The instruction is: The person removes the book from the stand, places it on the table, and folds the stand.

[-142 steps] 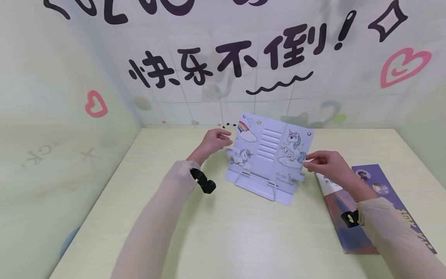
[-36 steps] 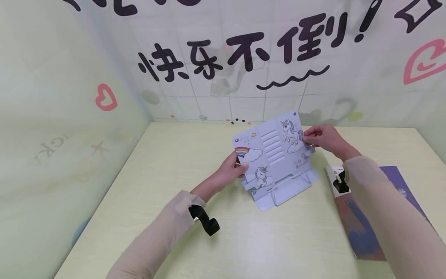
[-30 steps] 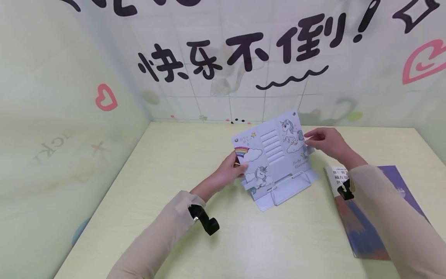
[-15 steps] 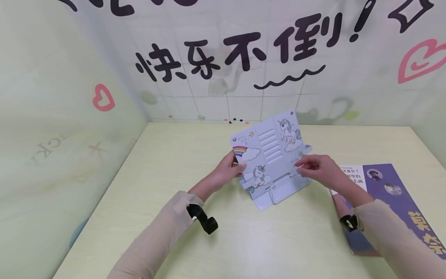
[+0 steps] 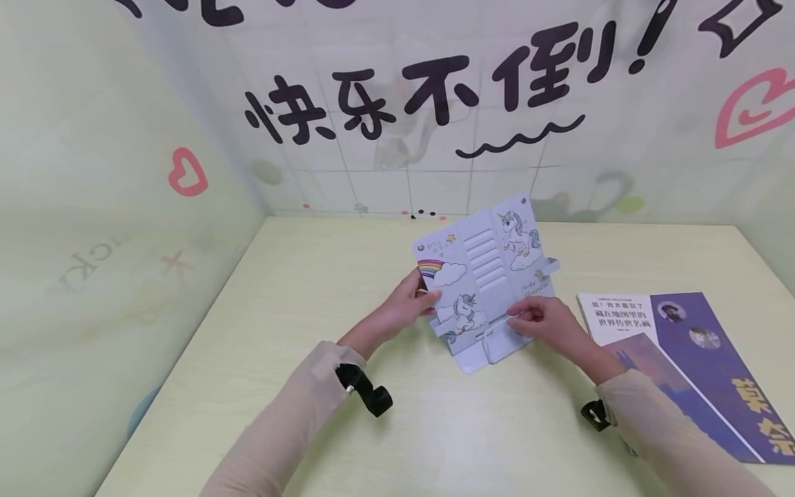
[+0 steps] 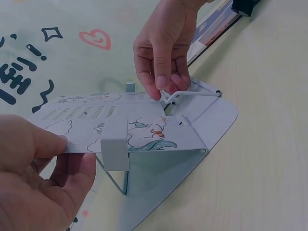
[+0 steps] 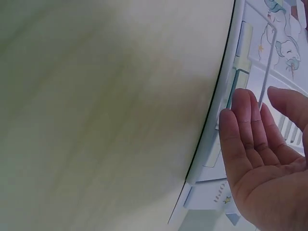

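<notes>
A white metal book stand [image 5: 491, 290] with unicorn drawings stands tilted back on the table, angled to the right. My left hand [image 5: 406, 304] pinches the left edge of its panel, thumb in front and fingers behind, as the left wrist view [image 6: 41, 178] also shows. My right hand [image 5: 549, 324] is at the wire page holder [image 6: 197, 94] along the stand's lower lip. In the right wrist view its fingers [image 7: 243, 125] are gently bent, the thumb apart from them, and the wire runs up between. Part of the wire is hidden behind this hand in the head view.
A purple book [image 5: 689, 324] with a white and reddish-blue cover lies flat on the table to the right, partly under my right forearm. Pale printed walls close off the back and left side. A support wire [image 6: 126, 178] holds the panel up from behind.
My right hand has left the panel's right edge and moved down and left to the page holder. Earlier, the stand turned and my left hand took its left edge, which it keeps.
</notes>
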Tool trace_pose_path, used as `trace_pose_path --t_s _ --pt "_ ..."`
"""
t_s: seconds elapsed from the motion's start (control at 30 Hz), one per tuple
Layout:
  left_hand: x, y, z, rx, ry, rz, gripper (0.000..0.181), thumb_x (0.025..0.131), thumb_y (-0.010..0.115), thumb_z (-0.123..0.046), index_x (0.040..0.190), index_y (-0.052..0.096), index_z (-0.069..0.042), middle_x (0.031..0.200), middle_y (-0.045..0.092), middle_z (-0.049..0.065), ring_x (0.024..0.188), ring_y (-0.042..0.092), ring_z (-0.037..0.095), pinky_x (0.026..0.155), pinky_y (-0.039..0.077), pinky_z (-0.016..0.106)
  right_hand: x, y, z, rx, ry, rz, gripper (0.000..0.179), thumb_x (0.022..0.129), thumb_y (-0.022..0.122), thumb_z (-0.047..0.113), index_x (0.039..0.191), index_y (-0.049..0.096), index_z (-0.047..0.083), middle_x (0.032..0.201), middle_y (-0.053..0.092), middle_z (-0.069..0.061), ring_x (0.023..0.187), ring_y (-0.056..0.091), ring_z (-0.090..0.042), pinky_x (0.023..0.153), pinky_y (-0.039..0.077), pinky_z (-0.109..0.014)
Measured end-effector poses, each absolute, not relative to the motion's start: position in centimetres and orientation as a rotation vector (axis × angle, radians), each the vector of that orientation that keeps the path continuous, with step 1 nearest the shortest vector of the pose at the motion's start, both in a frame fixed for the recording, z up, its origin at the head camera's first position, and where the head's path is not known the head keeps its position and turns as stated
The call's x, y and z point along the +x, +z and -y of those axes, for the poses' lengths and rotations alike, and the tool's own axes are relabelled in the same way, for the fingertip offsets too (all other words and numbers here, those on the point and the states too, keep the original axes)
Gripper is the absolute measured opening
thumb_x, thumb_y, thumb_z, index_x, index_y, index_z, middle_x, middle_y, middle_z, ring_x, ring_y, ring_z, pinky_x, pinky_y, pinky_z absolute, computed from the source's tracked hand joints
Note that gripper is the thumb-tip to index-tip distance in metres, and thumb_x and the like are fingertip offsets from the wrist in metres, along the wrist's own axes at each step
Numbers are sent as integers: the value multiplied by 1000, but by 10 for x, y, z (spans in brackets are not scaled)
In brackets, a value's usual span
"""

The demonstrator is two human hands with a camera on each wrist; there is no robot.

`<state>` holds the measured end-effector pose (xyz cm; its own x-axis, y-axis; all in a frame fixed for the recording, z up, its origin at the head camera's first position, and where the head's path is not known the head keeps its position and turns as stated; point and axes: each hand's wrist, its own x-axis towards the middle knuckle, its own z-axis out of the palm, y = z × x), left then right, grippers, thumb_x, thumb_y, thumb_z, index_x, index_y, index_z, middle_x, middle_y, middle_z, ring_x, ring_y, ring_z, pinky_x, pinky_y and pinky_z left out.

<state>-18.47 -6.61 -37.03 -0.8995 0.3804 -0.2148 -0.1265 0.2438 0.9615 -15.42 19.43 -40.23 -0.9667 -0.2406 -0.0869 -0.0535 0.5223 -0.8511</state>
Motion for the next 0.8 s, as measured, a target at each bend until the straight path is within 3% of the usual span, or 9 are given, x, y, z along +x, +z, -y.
trace_pose_path --t_s 0.8 --pt "-175 -371 65 236 1752 -2021 41 95 48 -6 134 38 -14 115 56 10 98 57 22 83 50 32 -161 -395 -193 -170 -1361 -2583 21 80 70 13 89 66 -6 77 67 -7 68 58 -12 57 47 -22"
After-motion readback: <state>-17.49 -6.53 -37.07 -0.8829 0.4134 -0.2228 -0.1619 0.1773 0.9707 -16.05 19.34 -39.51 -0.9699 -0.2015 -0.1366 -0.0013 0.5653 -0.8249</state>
